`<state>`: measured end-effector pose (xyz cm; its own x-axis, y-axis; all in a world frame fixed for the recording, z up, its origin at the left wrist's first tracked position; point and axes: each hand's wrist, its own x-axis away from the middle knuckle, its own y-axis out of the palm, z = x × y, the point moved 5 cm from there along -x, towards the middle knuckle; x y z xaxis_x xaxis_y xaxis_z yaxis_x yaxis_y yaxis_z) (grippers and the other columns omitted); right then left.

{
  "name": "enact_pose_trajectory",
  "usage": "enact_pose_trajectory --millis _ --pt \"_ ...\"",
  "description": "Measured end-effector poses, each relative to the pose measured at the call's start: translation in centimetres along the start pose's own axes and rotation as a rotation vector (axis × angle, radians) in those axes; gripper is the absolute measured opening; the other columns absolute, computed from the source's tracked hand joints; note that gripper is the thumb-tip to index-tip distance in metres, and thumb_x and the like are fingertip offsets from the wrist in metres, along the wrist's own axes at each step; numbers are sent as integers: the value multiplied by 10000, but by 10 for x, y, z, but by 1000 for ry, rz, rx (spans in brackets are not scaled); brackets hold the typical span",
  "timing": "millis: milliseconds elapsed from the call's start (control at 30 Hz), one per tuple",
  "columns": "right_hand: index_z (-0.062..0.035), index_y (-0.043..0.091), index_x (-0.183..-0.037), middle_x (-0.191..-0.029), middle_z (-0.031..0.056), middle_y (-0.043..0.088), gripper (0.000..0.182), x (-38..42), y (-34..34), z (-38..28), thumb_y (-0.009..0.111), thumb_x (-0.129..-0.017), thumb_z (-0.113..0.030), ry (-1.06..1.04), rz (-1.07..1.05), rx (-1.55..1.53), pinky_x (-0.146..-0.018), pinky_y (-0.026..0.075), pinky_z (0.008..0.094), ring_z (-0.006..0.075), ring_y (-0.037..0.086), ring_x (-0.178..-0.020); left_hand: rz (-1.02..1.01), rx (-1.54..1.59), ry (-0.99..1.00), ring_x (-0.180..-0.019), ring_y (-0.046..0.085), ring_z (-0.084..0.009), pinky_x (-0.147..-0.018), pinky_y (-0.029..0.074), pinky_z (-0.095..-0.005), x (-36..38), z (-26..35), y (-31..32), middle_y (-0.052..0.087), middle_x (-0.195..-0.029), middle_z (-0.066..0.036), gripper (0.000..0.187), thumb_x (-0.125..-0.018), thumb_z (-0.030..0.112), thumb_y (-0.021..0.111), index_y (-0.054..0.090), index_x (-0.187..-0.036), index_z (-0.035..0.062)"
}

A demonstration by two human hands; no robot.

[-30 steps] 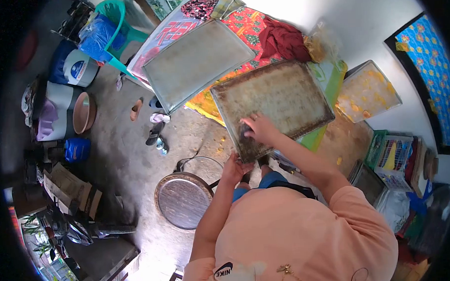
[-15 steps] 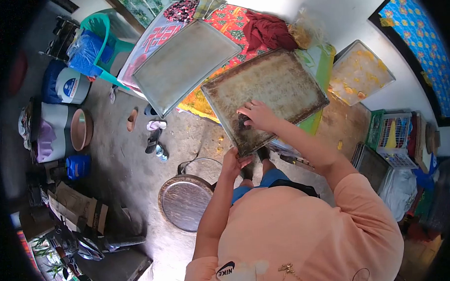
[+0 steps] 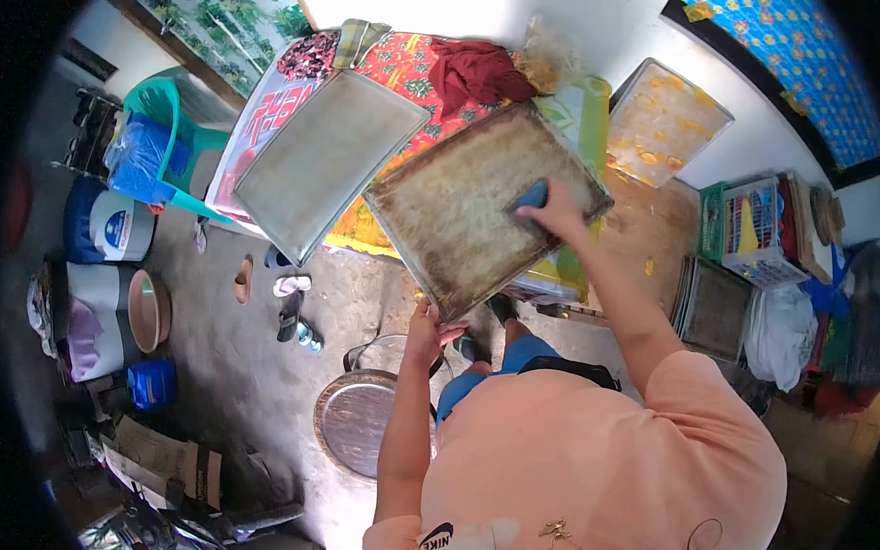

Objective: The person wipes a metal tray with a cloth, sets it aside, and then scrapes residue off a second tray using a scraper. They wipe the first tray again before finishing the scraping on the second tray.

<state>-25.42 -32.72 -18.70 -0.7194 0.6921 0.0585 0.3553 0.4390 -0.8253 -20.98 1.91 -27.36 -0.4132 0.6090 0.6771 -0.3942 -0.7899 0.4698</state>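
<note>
A large rectangular baking tray [image 3: 457, 202] with brown, stained edges is tilted in front of me, its far side over the cloth-covered table. My left hand [image 3: 427, 336] grips its near left corner, fingers bent around the rim. Pressed to the right half of its surface is a small blue-grey pad [image 3: 530, 196], held in my right hand [image 3: 559, 215]. A cleaner, paler tray [image 3: 329, 162] lies to the left on the red patterned tablecloth [image 3: 399, 58], close beside the tray I hold.
A tray with yellow residue [image 3: 667, 122] leans against the right wall. Stacked trays [image 3: 715, 309] and a plastic basket [image 3: 754, 235] stand at right. Below my left arm is a round stool [image 3: 353, 423]. Slippers [image 3: 288, 314] lie on the floor; a green chair [image 3: 168, 120] stands at far left.
My right hand has slid the pad from the tray's near left part across to its right side. My left hand stays at the corner. The whole view has shifted slightly.
</note>
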Motion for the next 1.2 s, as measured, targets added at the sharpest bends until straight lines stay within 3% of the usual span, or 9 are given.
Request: enact_pose_trajectory --millis 133,367,467,600,767,900,1033,1133,1200 --pt "15 439 -1193 -1152 232 563 893 -9 -33 68 853 -550 -444 164 197 49 -927 428 443 393 527 -1101 1 -84 -30 -784 686 -352 -576 609 -367 8 3 -12 596 -1144 -203 403 -1003 197 344 254 -1379 88" --pt "-14 325 -1327 -1277 237 483 994 23 -18 93 856 -583 -405 401 149 11 -1017 373 436 393 463 -1191 -21 -164 24 -711 692 -312 -536 600 -342 -10 21 -27 633 -1055 -184 375 -986 212 374 374 -1322 43" --pt "-38 309 -1360 -1295 236 467 1002 15 -8 70 834 -605 -435 331 113 227 -1018 374 443 405 447 -1206 -12 -165 74 -665 688 -281 -497 589 -338 -29 37 -23 648 -1006 -172 389 -980 271 410 412 -1275 19" --pt "-83 305 -1387 -1353 227 410 990 -14 20 41 821 -619 -435 246 -61 195 -1017 370 460 404 413 -1229 86 -59 94 -636 678 -257 -484 573 -323 -38 34 -22 649 -974 -154 381 -975 255 416 411 -1281 29" --pt "-93 332 -1371 -1312 200 438 955 -73 15 8 820 -618 -420 216 114 263 -983 388 470 401 420 -1202 305 -35 204 -696 671 -254 -539 565 -323 -4 27 1 626 -999 -154 418 -940 168 472 381 -1340 90" --pt "-95 344 -1359 -1265 193 461 939 -121 10 -9 816 -619 -430 198 185 258 -967 396 465 393 438 -1168 296 68 179 -743 670 -276 -577 567 -326 2 20 8 609 -1053 -173 508 -923 43 421 313 -1412 127" --pt "-84 370 -1337 -1188 239 498 912 -128 34 -37 808 -627 -452 71 56 281 -957 386 472 412 466 -1127 328 137 192 -714 671 -255 -562 571 -304 0 20 7 611 -1001 -186 544 -906 0 399 311 -1430 116" --pt "-87 395 -1307 -1211 208 484 846 -73 63 -73 800 -631 -396 -328 -94 277 -938 402 467 406 474 -1099 334 159 202 -734 672 -249 -582 574 -314 -5 15 4 640 -992 -165 502 -918 10 399 348 -1408 108" --pt "-90 406 -1292 -1191 210 496 812 -78 58 -67 793 -638 -376 -307 -77 230 -935 402 465 402 478 -1091 322 164 209 -753 672 -266 -597 576 -334 -5 14 4 629 -1013 -172 501 -926 17 402 337 -1412 118"
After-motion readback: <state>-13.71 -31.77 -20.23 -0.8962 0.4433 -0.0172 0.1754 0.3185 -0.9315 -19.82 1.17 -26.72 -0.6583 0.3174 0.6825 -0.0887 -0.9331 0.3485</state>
